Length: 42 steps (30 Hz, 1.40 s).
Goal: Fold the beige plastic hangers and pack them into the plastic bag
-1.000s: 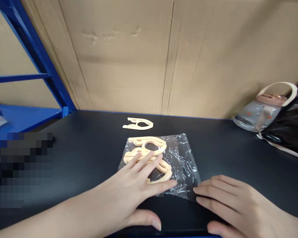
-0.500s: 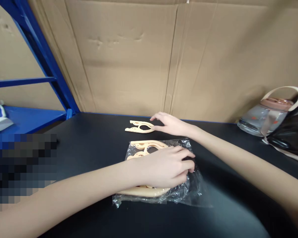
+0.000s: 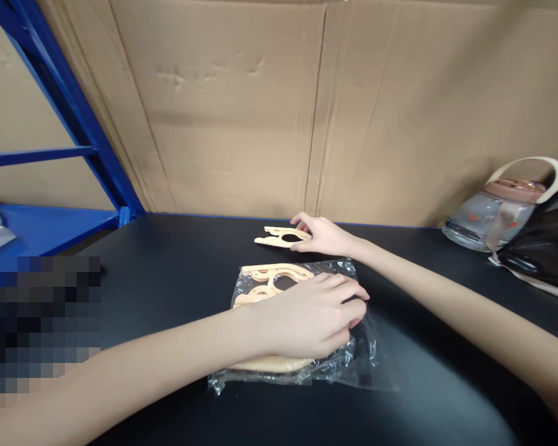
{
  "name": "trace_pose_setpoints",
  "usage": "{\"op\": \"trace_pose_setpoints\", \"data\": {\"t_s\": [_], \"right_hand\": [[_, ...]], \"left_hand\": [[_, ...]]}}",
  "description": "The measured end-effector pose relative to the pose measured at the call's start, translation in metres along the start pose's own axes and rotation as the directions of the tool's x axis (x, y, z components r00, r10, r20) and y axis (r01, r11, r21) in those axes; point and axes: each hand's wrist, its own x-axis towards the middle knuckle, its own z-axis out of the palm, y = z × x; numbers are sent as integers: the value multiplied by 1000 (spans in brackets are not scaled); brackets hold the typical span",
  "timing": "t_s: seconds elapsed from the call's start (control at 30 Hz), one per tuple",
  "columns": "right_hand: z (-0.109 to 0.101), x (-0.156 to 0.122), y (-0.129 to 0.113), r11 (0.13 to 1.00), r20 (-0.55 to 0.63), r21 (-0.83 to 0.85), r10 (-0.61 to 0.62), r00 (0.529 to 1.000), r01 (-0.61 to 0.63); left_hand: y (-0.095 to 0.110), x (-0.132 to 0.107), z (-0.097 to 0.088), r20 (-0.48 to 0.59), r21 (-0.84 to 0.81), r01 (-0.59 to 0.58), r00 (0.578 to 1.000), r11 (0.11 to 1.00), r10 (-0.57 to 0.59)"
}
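In the head view my right hand (image 3: 323, 235) grips the rounded end of a cream folding clothes hanger (image 3: 275, 241), thumb on the near side and fingers on the far side. This hanger is folded and lies low over the black table. Nearer to me, a clear plastic bag (image 3: 339, 365) holds more cream folded hangers (image 3: 265, 272). Across the bag rests my left hand (image 3: 311, 316), palm down, its fingers slightly bent and apart over the right part. It hides the middle of the bag, and its thumb side is partly hidden.
Cardboard sheets (image 3: 232, 124) stand behind the black table (image 3: 177, 260). A clear bottle with a pink lid and cream handle (image 3: 497, 207) stands at the right, beside a shiny black bag (image 3: 544, 235). Blue shelving (image 3: 106, 164) rises at the left.
My right hand has closed around the end of the single hanger and brought it to the right. My left hand stays on the plastic bag.
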Motion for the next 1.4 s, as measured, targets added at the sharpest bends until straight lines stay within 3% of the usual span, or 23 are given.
{"op": "trace_pose_setpoints", "data": {"t_s": [0.17, 0.27, 0.43, 0.6, 0.73, 0.9, 1.13, 1.27, 1.4], "right_hand": [[-27, -59, 29, 972, -148, 182, 178, 973, -150], [-41, -104, 33, 959, -206, 177, 255, 945, -221], [-58, -170, 10, 962, -279, 58, 274, 920, -269], [-61, -207, -16, 970, -248, -32, 225, 942, -240], [-53, -207, -26, 981, -140, 6, 193, 971, -195], [-42, -182, -33, 989, -45, 106, 106, 993, -101], [-17, -146, -53, 977, -23, 157, 151, 988, -146], [-8, -134, -56, 965, -22, 230, 134, 991, -125], [-8, -133, -48, 922, -29, 374, 118, 993, -98]], "left_hand": [[-5, -4, -5, -52, -35, 49, 997, 998, -51], [-8, -8, -7, -73, -51, 113, 990, 992, -117], [-8, -10, -10, -51, -87, 147, 987, 985, -151], [-7, -7, -16, -43, -159, 145, 987, 976, -154], [-10, -2, -23, -1, -224, 140, 990, 964, -144], [-16, 4, -35, 98, -317, 139, 989, 938, -114], [-20, 7, -30, 50, -366, 132, 991, 921, -122], [-20, 0, -30, -4, -442, 188, 977, 877, -212], [-33, -32, -40, 2, -375, 333, 934, 865, -358]]}}
